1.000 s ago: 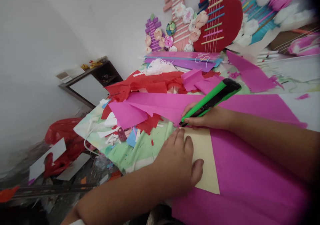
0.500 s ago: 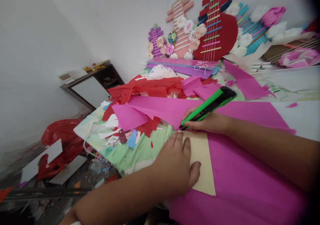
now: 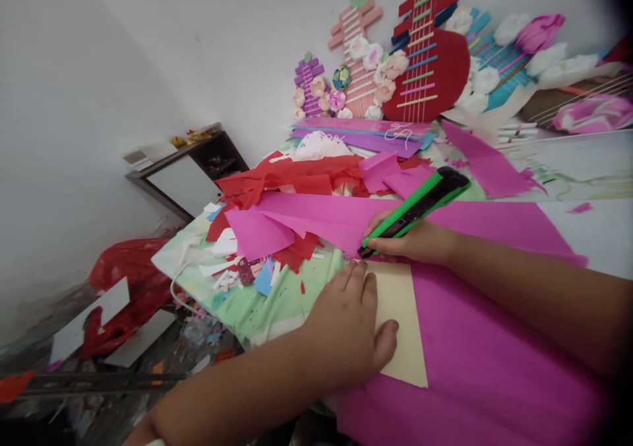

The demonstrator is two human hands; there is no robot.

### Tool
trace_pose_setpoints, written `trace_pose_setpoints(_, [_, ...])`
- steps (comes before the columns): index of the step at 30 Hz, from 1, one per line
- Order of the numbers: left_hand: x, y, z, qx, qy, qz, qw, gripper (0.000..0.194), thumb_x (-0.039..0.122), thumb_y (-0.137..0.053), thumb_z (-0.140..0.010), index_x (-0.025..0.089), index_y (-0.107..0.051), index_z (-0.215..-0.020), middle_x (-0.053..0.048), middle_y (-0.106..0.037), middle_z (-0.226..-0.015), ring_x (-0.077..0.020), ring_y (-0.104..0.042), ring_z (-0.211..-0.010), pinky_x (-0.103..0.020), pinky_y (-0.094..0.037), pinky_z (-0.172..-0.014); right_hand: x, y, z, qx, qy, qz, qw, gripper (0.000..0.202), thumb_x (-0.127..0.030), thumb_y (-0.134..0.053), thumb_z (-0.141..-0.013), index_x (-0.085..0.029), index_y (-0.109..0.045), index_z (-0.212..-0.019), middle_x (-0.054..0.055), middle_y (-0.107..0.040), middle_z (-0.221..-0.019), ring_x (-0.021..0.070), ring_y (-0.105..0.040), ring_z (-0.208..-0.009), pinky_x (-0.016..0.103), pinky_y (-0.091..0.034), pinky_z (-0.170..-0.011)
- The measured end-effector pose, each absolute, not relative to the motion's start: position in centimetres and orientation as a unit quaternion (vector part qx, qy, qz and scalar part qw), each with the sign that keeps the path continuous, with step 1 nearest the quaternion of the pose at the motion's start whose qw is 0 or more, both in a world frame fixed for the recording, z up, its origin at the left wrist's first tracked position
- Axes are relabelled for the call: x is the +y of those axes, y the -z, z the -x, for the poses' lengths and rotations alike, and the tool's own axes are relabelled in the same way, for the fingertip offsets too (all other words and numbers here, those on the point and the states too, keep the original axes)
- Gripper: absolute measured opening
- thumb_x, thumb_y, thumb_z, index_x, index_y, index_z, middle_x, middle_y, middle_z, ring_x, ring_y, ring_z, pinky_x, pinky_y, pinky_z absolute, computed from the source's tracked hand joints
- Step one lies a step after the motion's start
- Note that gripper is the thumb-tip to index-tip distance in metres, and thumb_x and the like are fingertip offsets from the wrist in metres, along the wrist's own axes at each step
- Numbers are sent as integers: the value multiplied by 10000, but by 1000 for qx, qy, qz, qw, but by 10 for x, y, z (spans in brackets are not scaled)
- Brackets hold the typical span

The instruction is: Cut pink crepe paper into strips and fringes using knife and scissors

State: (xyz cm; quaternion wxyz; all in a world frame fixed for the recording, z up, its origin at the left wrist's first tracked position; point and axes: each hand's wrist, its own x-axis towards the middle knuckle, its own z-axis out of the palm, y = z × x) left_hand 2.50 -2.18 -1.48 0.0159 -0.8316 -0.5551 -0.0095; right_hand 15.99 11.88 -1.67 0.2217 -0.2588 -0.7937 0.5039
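Note:
My left hand (image 3: 349, 330) lies flat, fingers stretched out, on a pale yellow card (image 3: 403, 327). Under the card is a large magenta paper sheet (image 3: 494, 340). In my right hand (image 3: 405, 241) is a green and black cutter (image 3: 415, 208), held slantwise with its tip down at the card's far left corner, just beyond my left fingertips. Whether the blade is out is too small to tell. Another piece of magenta paper (image 3: 316, 218) stretches behind the cutter's tip.
Red paper scraps (image 3: 297, 172) and white string (image 3: 321, 145) lie farther back on the green-covered table (image 3: 277, 311). Flower-trimmed paper instruments (image 3: 425, 70) lean on the wall. At left are a cabinet (image 3: 185, 182) and a red plastic bag (image 3: 128, 268) on the floor.
The view has shifted slightly, so the cabinet and table's left side appear a little farther right. Both hands stay almost in place, the cutter still at the card's far corner.

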Motion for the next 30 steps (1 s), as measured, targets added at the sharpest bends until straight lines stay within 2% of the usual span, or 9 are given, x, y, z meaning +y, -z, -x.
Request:
trace_pose_setpoints(10, [-20,15,-26,-555,6,832,15,619,430,-330,-813,-28,-410,-1220,-264,-369,-1288,-357,-339,-1191,-454,-308,-960,120,14,-158,-840,-456,212,206,146,-296,-538,-714,-159,-567,-757,-24,-552,-599,72,-513,-533,188,-418,-500])
trace_pose_setpoints(16, [-21,14,-26,-558,2,830,15,609,425,-326,-815,-25,-417,-1215,-268,-366,-1289,-362,-347,-1186,-465,-320,-947,119,13,-162,-792,-517,256,199,213,-352,-532,-717,-156,-572,-790,-25,-534,-563,76,-496,-460,206,-418,-452])
trace_pose_setpoints(20, [-22,13,-27,-549,2,836,21,601,414,-329,-813,-33,-426,-1202,-271,-374,-1282,-360,-346,-1186,-465,-320,-950,119,13,-162,-797,-509,252,208,178,-318,-534,-708,-162,-572,-783,-29,-537,-560,75,-489,-461,206,-413,-455])
trace_pose_setpoints(26, [-21,13,-27,-556,2,831,11,606,413,-337,-811,-31,-416,-1217,-275,-371,-1282,-368,-349,-1183,-464,-320,-953,121,14,-158,-855,-435,191,206,118,-259,-545,-687,-168,-575,-755,-1,-608,-736,102,-558,-683,211,-447,-634])
trace_pose_setpoints(30, [-21,14,-28,-557,2,831,10,621,416,-337,-806,-39,-408,-1222,-278,-368,-1281,-373,-338,-1190,-464,-313,-959,122,16,-156,-867,-417,192,194,120,-270,-530,-705,-173,-573,-759,-2,-613,-745,105,-561,-695,216,-442,-650])
